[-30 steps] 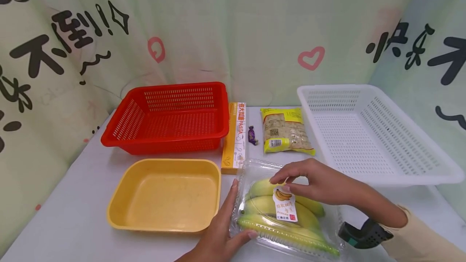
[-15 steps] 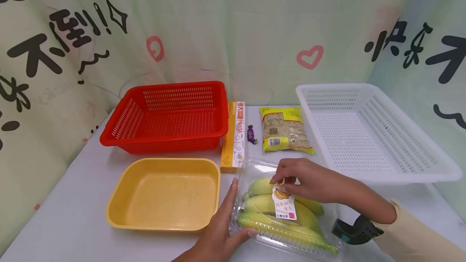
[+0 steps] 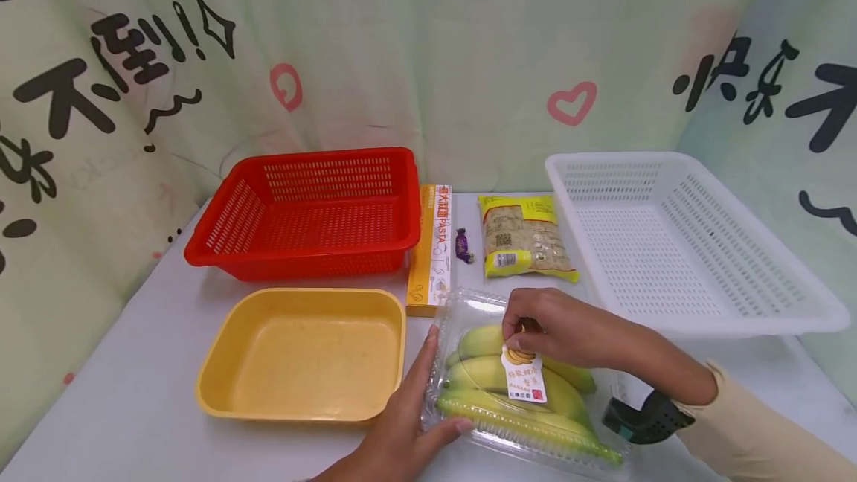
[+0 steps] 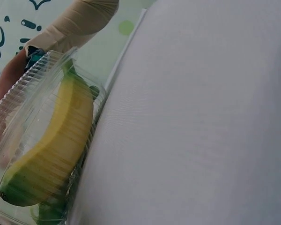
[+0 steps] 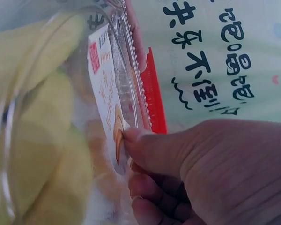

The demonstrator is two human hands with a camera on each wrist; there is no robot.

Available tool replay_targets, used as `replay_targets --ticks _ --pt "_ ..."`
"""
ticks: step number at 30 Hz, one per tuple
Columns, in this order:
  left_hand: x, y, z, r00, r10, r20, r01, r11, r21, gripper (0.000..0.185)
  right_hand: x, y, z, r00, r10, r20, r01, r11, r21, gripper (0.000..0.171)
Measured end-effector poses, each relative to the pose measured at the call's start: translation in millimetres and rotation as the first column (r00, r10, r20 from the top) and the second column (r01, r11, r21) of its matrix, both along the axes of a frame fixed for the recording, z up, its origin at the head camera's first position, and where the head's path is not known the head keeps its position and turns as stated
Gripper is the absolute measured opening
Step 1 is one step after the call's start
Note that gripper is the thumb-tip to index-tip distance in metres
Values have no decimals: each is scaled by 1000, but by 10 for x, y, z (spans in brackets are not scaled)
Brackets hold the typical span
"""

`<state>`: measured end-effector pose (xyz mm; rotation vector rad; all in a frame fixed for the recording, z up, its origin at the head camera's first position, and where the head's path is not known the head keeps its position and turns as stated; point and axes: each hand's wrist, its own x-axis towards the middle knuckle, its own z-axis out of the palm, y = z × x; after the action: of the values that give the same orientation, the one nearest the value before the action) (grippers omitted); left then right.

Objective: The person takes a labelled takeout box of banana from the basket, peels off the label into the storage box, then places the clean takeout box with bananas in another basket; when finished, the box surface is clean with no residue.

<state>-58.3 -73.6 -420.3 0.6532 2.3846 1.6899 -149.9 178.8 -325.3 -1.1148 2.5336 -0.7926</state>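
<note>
A clear plastic box [image 3: 482,311] of yellow-green bananas [image 3: 482,378] lies at the table's front, right of centre. On its lid is a white and orange label [image 3: 524,381]. My right hand [image 3: 518,341] reaches in from the right and pinches the label's top edge. In the right wrist view my right hand [image 5: 131,154] has its thumb tip on that label [image 5: 103,84]. My left hand [image 3: 423,385] lies with straight fingers along the box's left side, its thumb on the front edge. The left wrist view shows the box [image 4: 18,117] and a banana [image 4: 51,150] from the side.
A yellow tub [image 3: 301,296] sits left of the box, with a red basket [image 3: 294,162] behind it. At the back stand a pasta box [image 3: 431,251], a purple sweet [image 3: 462,246] and a yellow packet [image 3: 525,236]. A white basket [image 3: 703,326] fills the right side.
My right hand's fingers have curled in and come down onto the label's top edge. The left hand and the box have stayed put.
</note>
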Motion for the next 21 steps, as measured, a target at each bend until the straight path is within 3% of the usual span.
replay_targets --ticks 6,12,18,21 --pt "-6 0 6 1000 -12 23 12 1000 10 104 6 18 18 999 1 33 -1 1000 18 17" --pt "-10 -3 4 999 -8 42 8 1000 9 104 -50 92 -5 991 77 113 -72 996 -44 6" --pt "-15 1 -4 1000 -11 25 10 1000 9 105 -125 218 -49 941 189 280 -129 967 -219 7" --pt "-21 -3 -6 1000 -16 8 16 1000 15 106 -149 247 -59 921 227 318 -144 953 -266 6"
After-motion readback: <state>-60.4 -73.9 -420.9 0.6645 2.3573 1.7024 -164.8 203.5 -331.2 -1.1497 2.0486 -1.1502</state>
